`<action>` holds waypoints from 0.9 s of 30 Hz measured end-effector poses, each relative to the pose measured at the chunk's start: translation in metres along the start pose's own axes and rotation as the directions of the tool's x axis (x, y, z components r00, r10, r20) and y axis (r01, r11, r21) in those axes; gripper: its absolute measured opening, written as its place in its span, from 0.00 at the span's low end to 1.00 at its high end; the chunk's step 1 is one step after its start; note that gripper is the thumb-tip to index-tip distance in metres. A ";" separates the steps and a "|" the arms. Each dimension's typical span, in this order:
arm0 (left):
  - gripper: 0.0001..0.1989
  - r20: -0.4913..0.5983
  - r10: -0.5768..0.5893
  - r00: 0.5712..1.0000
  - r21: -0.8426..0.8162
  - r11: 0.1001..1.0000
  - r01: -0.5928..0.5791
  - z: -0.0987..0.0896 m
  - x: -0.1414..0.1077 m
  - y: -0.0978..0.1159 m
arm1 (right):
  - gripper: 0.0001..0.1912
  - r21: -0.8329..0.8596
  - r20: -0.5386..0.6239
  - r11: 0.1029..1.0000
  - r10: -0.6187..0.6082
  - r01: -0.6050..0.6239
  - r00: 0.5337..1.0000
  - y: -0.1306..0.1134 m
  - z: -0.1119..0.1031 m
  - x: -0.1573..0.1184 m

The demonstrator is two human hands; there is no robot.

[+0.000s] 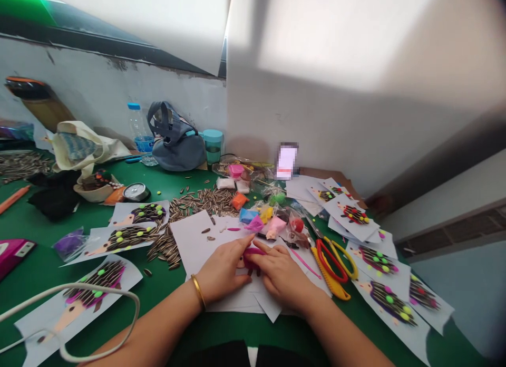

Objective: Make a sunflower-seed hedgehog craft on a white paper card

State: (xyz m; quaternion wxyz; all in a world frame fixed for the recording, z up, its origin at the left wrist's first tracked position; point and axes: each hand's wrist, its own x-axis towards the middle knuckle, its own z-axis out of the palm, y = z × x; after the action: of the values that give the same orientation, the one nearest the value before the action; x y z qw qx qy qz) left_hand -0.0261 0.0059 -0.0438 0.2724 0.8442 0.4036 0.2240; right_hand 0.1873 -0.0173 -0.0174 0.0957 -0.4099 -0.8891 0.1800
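Fingers [237,247] of the left hand [220,269] and the right hand [282,274] are resting over a magenta clay piece [247,262], which is lying on white paper [193,238] upon the green desk [166,277]; whether the fingertips are pinching it, I cannot tell. I am judging this piece as early in the work: a face-like part with dark dot is showing, but no seeds or small balls are visible on it. Around, several cards [130,236] are already carrying seeds and bright balls, and they are looking complete. Sunflower seeds [209,202] are lying loose beyond the paper. Small clear bags [248,215] are holding coloured clay; another bag, farther left, is holding purple clay [70,244]. Behind, a teal cup [213,145] is seemingly containing liquid
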 end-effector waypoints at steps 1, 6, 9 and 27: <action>0.47 -0.002 -0.001 1.000 -0.005 1.000 0.001 0.000 0.000 0.000 | 0.31 -0.002 -0.007 1.000 0.002 -0.002 1.000 0.000 0.001 0.001; 0.45 -0.016 0.004 1.000 -0.015 1.000 -0.004 0.000 0.001 0.000 | 0.31 0.000 -0.052 1.000 0.004 -0.004 0.999 -0.001 0.005 0.003; 0.47 -0.033 0.026 0.999 -0.021 0.999 -0.027 0.002 0.000 -0.003 | 0.31 -0.007 -0.042 1.000 0.024 -0.024 0.999 -0.004 0.007 0.006; 0.31 -0.056 -0.005 0.998 0.185 0.983 0.015 -0.009 -0.001 0.008 | 0.20 -0.061 -0.323 0.979 0.164 -0.193 0.932 0.023 0.019 -0.002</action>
State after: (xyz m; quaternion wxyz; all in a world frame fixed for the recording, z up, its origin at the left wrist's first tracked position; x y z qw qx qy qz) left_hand -0.0276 0.0029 -0.0321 0.1827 0.8573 0.4344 0.2074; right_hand 0.1981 -0.0098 -0.0440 0.2011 -0.5166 -0.8285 0.0792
